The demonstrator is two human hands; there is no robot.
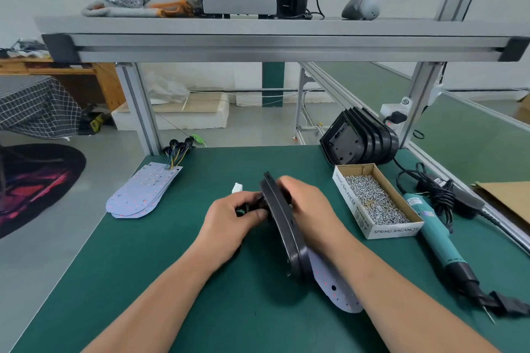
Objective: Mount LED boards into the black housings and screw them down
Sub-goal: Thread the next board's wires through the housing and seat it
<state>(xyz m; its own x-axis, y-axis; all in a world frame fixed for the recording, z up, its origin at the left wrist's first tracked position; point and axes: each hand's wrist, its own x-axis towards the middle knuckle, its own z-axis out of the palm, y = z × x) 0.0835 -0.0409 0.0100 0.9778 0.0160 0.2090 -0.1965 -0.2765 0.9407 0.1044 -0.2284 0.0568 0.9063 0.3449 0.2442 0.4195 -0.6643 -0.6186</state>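
A black housing (282, 221) stands on its edge at the middle of the green mat (172, 281). My right hand (308, 203) grips it from the right side. My left hand (233, 216) pinches a black grommet with wires at the housing's left face; a white connector (237, 188) pokes out just beyond my fingers. A pale LED board (334, 285) with red dots lies behind the housing, under my right forearm, partly hidden.
A stack of LED boards (140, 195) with wires lies at the left. More black housings (361, 137) lean at the back right. A cardboard box of screws (375, 200) and a teal electric screwdriver (438, 238) with its cable lie to the right.
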